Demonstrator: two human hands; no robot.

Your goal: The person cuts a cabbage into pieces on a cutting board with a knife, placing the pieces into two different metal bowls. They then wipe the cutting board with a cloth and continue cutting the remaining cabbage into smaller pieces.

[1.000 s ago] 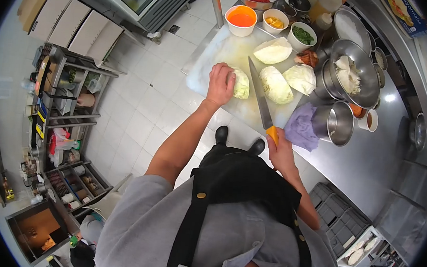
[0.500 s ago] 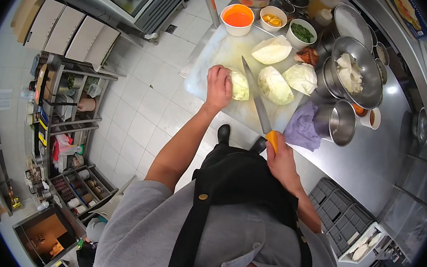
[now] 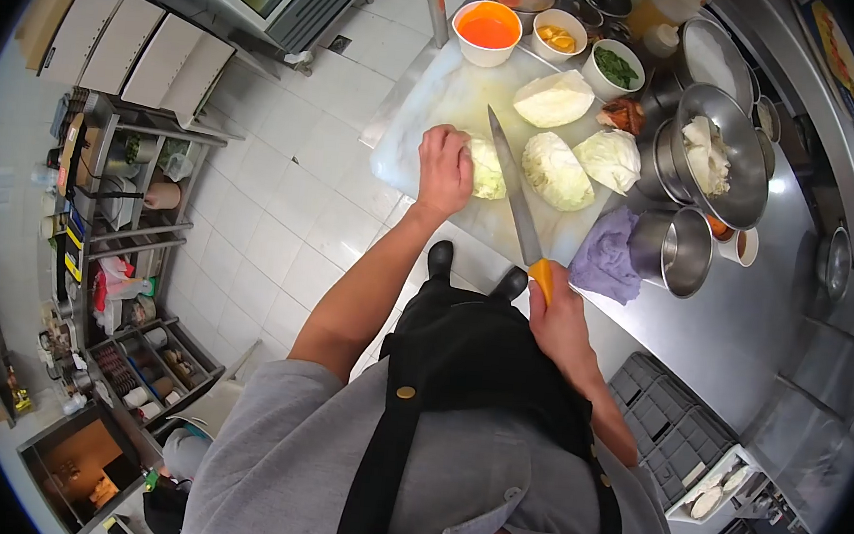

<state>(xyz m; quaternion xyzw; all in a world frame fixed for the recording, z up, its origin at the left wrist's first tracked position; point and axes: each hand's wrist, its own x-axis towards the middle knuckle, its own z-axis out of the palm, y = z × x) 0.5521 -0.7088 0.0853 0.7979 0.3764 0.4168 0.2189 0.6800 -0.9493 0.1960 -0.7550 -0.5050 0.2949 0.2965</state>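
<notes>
On the white cutting board [image 3: 406, 145], my left hand [image 3: 446, 171] grips a pale green cabbage wedge [image 3: 489, 168] with curled fingers over its left side. A large knife [image 3: 518, 199] with a yellow handle is in my right hand [image 3: 560, 320], fingers closed round the handle near the board's front edge. Its blade points away from me, just right of the gripped wedge. Three more cabbage pieces lie to the right of the blade: one at the back [image 3: 554, 98], one in the middle [image 3: 558, 172] and one at the right [image 3: 609, 161].
Tubs of orange liquid [image 3: 487, 33], yellow pieces [image 3: 559, 35] and chopped greens [image 3: 614, 71] line the board's back. A browned piece of food [image 3: 622, 115] sits beside them. At right are a purple cloth [image 3: 608, 254], a steel pot [image 3: 684, 252] and a steel bowl [image 3: 746, 167].
The view has shifted slightly. Both hands, the knife and the cabbage pieces keep nearly the same places relative to one another.
</notes>
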